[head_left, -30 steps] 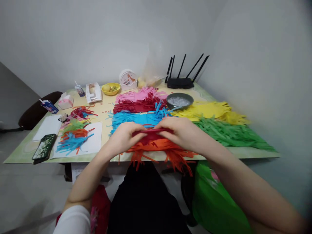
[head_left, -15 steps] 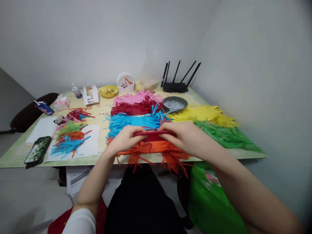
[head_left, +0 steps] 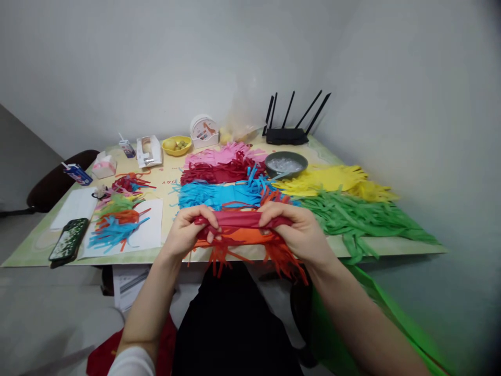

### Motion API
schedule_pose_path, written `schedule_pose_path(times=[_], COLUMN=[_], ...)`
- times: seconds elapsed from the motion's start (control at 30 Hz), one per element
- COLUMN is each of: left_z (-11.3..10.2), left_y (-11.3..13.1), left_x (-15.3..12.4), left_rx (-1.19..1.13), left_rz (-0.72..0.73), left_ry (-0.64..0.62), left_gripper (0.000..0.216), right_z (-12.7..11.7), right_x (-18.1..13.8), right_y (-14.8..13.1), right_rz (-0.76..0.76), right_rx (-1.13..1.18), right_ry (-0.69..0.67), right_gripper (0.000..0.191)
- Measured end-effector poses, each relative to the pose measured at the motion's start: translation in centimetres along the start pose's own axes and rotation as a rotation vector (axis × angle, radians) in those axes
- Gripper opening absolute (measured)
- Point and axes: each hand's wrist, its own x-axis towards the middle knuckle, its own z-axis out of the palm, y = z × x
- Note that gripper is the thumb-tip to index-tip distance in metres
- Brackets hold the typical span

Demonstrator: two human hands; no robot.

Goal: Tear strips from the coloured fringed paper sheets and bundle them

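Observation:
Stretched between both hands is a folded dark red sheet (head_left: 237,219), thin like tissue paper or cloth. My left hand (head_left: 191,227) grips its left end, fingers curled over it. At the other end, my right hand (head_left: 295,227) pinches the sheet between thumb and fingers. Below it lies an orange fringed piece (head_left: 240,239), whose strips hang over the table's front edge. Just behind are a blue fringed piece (head_left: 229,195), a dark red fringed piece (head_left: 219,172) and a pink one (head_left: 219,155).
Right of the hands lie yellow (head_left: 332,180) and green fringed pieces (head_left: 364,216). A dark bowl (head_left: 286,165) and a black router (head_left: 287,137) stand behind. To the left are small coloured tassels (head_left: 117,222) on white paper, a phone (head_left: 69,240) and drink cartons (head_left: 78,174).
Both hands have turned and closed around the red sheet's ends, and its broader face now shows. Some green strips now hang over the table's front edge at right.

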Motion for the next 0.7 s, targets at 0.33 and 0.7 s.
schedule_pose_path(times=[0.33, 0.7], left_z=[-0.2, 0.7], left_y=[0.7, 0.9], left_x=[-0.7, -0.9], left_rx=[0.371, 0.824], left_rz=[0.114, 0.13], left_ry=[-0.003, 0.103], left_gripper=[0.034, 0.013], right_z=[0.0, 0.7], right_x=[-0.2, -1.1], right_y=[0.2, -1.3], right_rz=[-0.04, -0.059], right_rx=[-0.082, -0.561], right_ry=[-0.102, 0.016], right_gripper=[0.015, 0.008])
